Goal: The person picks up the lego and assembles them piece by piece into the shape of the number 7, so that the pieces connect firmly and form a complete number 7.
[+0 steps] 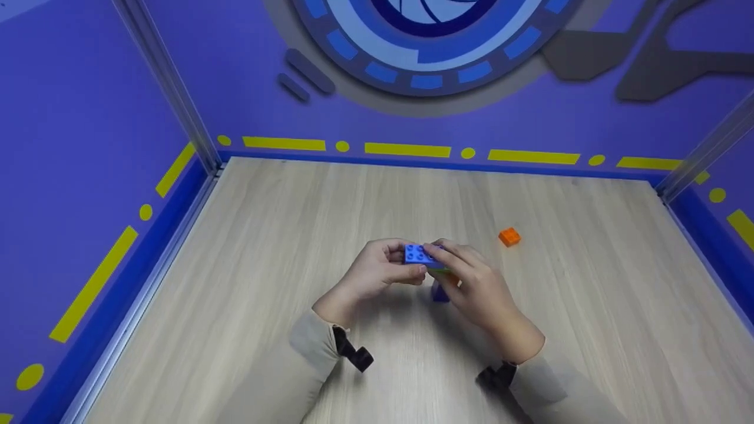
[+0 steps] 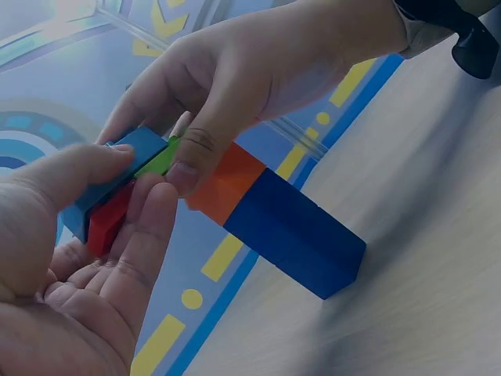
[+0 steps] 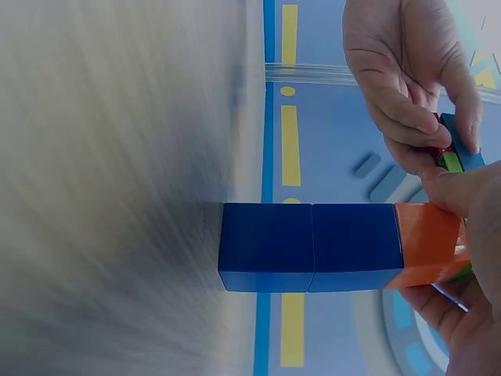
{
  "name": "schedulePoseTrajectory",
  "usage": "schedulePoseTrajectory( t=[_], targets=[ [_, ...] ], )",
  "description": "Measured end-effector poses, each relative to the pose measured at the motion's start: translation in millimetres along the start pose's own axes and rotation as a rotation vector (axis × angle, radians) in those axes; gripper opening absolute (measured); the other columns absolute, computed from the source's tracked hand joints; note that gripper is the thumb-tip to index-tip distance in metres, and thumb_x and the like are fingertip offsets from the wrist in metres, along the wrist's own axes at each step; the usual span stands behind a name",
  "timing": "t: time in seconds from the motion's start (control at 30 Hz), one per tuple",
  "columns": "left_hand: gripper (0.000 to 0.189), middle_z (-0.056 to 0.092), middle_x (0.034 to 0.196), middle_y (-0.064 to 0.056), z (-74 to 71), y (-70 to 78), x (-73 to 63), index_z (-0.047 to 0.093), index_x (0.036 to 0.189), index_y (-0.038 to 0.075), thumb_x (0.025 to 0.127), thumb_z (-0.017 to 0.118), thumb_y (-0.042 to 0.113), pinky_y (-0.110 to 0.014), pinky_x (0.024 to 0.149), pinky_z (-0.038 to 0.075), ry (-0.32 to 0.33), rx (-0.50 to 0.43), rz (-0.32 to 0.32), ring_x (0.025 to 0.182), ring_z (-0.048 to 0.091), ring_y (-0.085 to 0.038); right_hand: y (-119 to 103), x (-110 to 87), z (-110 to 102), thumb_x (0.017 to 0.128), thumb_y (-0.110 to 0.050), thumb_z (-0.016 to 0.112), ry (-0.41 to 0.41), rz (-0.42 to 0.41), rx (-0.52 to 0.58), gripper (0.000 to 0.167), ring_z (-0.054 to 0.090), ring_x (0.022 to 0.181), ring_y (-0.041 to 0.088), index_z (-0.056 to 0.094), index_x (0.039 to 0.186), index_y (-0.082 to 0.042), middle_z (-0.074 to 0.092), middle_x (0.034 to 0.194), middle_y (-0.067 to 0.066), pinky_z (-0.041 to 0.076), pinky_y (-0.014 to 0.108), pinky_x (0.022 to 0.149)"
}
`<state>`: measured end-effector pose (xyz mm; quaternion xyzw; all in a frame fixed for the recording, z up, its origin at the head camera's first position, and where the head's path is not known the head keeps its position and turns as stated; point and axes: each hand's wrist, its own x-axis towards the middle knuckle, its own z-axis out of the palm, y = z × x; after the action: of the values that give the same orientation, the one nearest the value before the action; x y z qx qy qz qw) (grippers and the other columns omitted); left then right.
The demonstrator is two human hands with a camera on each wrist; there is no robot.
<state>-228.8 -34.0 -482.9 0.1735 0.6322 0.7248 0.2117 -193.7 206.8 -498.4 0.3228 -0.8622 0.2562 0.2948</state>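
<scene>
Beige sleeves (image 1: 277, 374) foremost; left hand (image 1: 371, 274) pinches the upper blue brick (image 1: 414, 254), right hand (image 1: 482, 288) the stack (image 3: 356, 247); seating seems underway, next needing even pressure.

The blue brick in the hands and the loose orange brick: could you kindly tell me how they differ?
The blue brick is longer; the loose orange brick is shorter. The blue brick is held between the left hand and right hand, while the loose orange brick lies untouched on the table. Both show studs on top.
</scene>
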Motion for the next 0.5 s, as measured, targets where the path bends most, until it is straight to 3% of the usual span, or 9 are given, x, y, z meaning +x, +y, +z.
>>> schedulePoseTrajectory(
  t=[0.33,0.5],
  targets=[
    [0.058,0.078,0.134,-0.025,-2.5,0.8,-1.6,0.053,0.147,0.005,0.097,0.078,-0.011,-0.033,0.099,0.068,-0.059,0.095,0.045,0.109,0.079,-0.019,-1.0,0.3,-0.1,0.093,0.000,0.091,-0.007,0.025,0.014,0.061,0.077,0.123,0.034,0.075,0.149,-0.018,0.079,0.137,0.014,0.068,0.049,0.103],
    [0.056,0.077,0.135,-0.023,-0.9,-1.9,-0.7,0.054,0.149,0.007,0.100,0.077,-0.008,-0.031,0.099,0.067,-0.036,0.162,0.083,0.115,0.078,-0.021,-0.7,0.2,0.2,0.093,-0.001,0.092,-0.004,0.019,0.010,0.062,0.077,0.123,0.033,0.075,0.149,-0.018,0.079,0.137,0.013,0.067,0.049,0.104]
  ],
)
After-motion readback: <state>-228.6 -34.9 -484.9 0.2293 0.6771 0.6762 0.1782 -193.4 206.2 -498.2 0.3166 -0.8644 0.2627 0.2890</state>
